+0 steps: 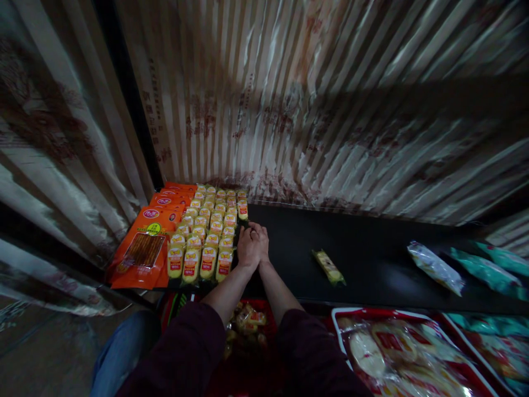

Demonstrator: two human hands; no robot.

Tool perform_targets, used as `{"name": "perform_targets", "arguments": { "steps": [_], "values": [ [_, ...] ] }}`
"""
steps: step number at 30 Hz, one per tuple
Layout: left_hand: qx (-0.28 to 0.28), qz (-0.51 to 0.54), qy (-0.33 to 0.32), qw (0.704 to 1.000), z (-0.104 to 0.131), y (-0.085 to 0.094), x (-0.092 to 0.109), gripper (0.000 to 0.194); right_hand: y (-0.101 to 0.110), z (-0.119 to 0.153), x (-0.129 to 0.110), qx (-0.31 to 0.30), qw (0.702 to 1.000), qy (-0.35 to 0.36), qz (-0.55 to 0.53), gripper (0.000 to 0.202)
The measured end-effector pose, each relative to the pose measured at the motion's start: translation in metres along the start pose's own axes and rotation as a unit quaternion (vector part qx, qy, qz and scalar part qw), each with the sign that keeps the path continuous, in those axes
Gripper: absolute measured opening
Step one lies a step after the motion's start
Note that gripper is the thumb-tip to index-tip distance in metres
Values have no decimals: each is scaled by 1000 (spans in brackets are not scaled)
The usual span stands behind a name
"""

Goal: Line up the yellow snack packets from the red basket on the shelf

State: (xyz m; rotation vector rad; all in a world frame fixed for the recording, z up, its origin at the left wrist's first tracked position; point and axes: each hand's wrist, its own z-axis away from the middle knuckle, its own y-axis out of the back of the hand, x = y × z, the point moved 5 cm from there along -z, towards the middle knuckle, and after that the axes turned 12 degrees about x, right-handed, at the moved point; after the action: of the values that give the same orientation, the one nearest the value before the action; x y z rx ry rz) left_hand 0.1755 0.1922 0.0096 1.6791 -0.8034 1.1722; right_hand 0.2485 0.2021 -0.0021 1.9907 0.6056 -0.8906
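My left hand and my right hand are pressed side by side over the black shelf, their fingers curled together. Whatever they hold, if anything, is hidden beneath the fingers. Left of them stand tight rows of small yellow wrapped snack cakes with red and white labels. One yellow snack cake lies just beyond my fingertips, at the back of the rightmost row. A single wrapped cake rests on its own to the right, apart from both hands.
Orange snack bags overlap at the shelf's left end. A white packet and teal packets lie at the right. Below the black shelf, a red crate holds wrapped pieces and a white-rimmed basket holds packaged food. Striped sheeting hangs behind.
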Motion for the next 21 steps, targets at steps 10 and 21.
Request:
{"name": "perform_targets", "arguments": {
  "steps": [10, 21],
  "values": [
    [-65, -49, -82, 993, 87, 65, 15, 41, 60, 76, -31, -55, 997, 18, -56, 37],
    [-264, -100, -177, 943, 181, 132, -62, 43, 65, 224, -22, -134, 990, 25, 32, 53]
  ]
}}
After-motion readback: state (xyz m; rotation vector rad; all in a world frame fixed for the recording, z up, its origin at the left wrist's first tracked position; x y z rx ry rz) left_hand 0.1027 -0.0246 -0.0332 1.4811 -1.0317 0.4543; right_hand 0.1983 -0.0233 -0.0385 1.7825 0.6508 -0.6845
